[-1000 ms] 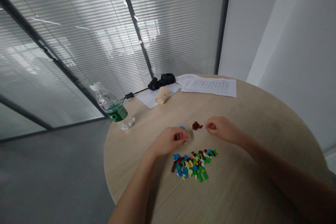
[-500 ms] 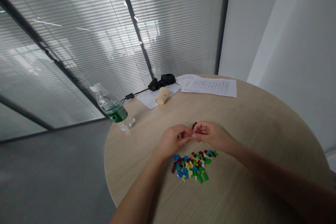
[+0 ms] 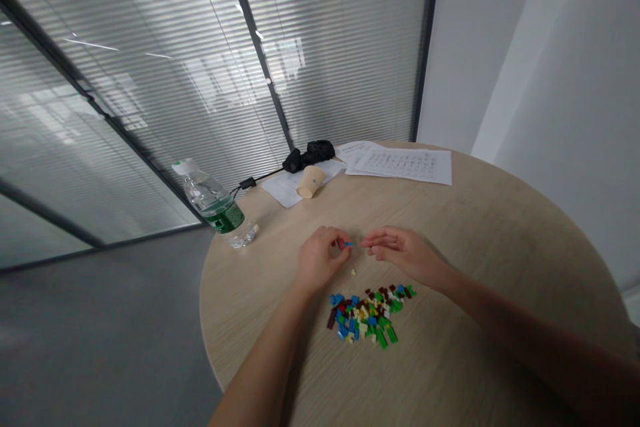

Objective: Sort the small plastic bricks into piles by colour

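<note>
My left hand (image 3: 324, 259) pinches a small blue toy brick (image 3: 348, 243) between thumb and forefinger, just above the table. Facing it across a narrow gap, my right hand (image 3: 404, 253) has its fingers stretched out toward the brick; I see nothing in them, though their far side is hidden. A tiny cream piece (image 3: 353, 272) lies on the table between and below the hands. Nearer to me spreads a loose pile of building bricks (image 3: 367, 317) in blue, green, brown, yellow, cream, red and white.
The round wooden table (image 3: 480, 227) has a plastic bottle (image 3: 223, 213) near its left edge. A paper cup (image 3: 310, 182) lies tipped over by a black bundle (image 3: 310, 155) with a cord. Printed sheets (image 3: 405, 165) lie at the back, near the blinds-backed glass partition (image 3: 350, 47).
My hands have moved apart from touching fingertips. The blue brick now shows in my left fingers, and the cream piece shows on the table. A brown piece behind the right fingers no longer shows.
</note>
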A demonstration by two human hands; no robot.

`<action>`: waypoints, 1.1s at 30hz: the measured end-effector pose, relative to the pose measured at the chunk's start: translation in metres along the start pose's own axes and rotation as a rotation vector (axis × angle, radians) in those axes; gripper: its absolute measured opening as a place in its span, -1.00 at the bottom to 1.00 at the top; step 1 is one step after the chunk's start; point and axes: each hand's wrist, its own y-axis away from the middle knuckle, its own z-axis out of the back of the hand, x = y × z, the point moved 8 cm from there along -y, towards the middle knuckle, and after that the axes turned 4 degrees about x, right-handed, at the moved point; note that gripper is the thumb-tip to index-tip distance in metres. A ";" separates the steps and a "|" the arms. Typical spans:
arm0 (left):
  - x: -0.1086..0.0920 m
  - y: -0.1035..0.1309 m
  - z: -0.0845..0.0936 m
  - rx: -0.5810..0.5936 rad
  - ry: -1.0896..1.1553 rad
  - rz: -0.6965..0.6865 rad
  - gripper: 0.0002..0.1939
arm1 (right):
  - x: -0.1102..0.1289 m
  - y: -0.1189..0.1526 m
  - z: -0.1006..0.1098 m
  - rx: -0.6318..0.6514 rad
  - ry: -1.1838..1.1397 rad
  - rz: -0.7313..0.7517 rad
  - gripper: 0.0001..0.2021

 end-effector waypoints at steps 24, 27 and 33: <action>0.037 -0.004 -0.013 0.031 -0.098 0.141 -0.83 | -0.001 -0.002 0.030 -0.146 0.715 0.060 -0.87; 0.035 -0.004 -0.012 0.036 -0.107 0.143 -0.82 | 0.011 0.001 0.019 -0.062 0.710 0.172 -0.87; 0.037 -0.003 -0.013 0.047 -0.132 0.147 -0.78 | 0.029 0.015 -0.022 0.292 0.728 0.417 -0.87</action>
